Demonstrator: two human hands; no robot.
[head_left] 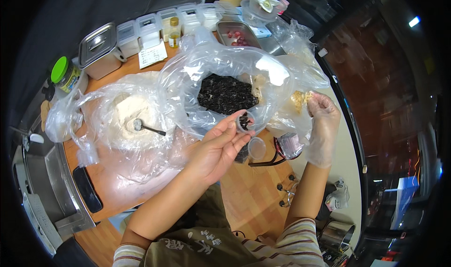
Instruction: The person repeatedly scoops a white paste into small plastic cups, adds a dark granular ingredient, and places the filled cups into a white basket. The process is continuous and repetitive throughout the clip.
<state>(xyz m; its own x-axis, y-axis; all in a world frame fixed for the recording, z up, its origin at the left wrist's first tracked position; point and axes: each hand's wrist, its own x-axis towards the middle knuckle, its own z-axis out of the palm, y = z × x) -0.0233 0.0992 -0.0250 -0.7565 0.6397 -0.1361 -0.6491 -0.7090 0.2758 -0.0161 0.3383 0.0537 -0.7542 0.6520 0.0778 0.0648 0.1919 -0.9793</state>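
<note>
My left hand (pixel 218 147) holds a small clear plastic cup (pixel 244 122) with dark bits inside, gripped between thumb and fingers. Just beyond it, an open clear bag (pixel 190 62) contains a heap of dark, crumbly, shredded-looking food (pixel 225 94). My right hand (pixel 324 111) wears a clear plastic glove. Its fingers are pinched together on yellowish bits, beside more yellowish crumbs (pixel 297 100) on clear plastic. Below the left hand is another round clear cup or lid (pixel 256 148). To the left, a black-handled scoop (pixel 149 127) rests in pale powder (pixel 129 112) in an opened bag.
Lidded clear containers (pixel 149 29) line the back edge near a steel lidded box (pixel 98 48) and an oil bottle (pixel 174 33). A steel tray (pixel 238 34) holds red round fruit. A phone (pixel 87 189) lies front left, by a sink (pixel 44 187). A green-lidded jar (pixel 65 74) stands far left.
</note>
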